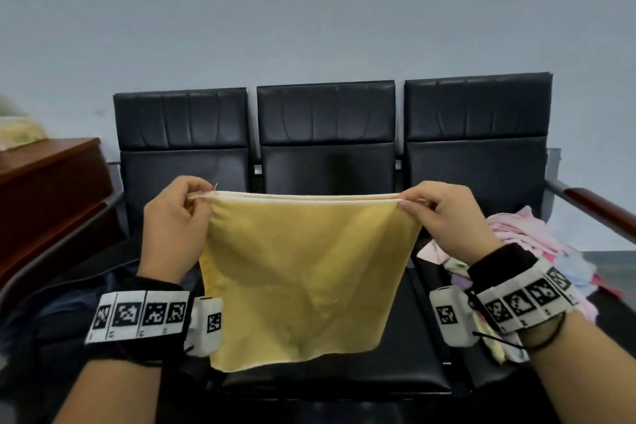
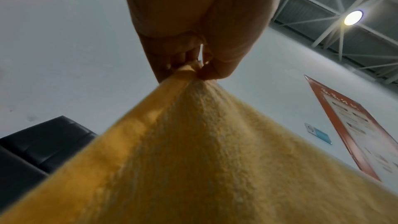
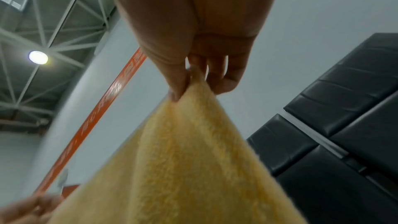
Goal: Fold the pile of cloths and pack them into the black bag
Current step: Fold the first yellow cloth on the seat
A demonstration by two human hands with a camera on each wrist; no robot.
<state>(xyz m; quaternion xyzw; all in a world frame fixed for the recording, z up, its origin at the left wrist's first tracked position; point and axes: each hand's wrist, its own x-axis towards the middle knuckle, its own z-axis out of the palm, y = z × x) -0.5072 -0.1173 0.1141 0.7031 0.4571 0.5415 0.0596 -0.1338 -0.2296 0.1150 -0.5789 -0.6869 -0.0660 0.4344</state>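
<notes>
The yellow cloth (image 1: 303, 272) hangs doubled at the frame's centre, over the middle of 3 black seats (image 1: 327, 144). The left hand (image 1: 172, 227) pinches its upper left corner, the right hand (image 1: 447, 217) its upper right. At right lies a pile of cloths (image 1: 526, 234); at lower left, a dark bag (image 1: 62, 306).

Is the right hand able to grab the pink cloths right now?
Probably not yet: the right hand pinches a corner of the yellow cloth. The pink cloths lie close beside it, nothing between.
</notes>
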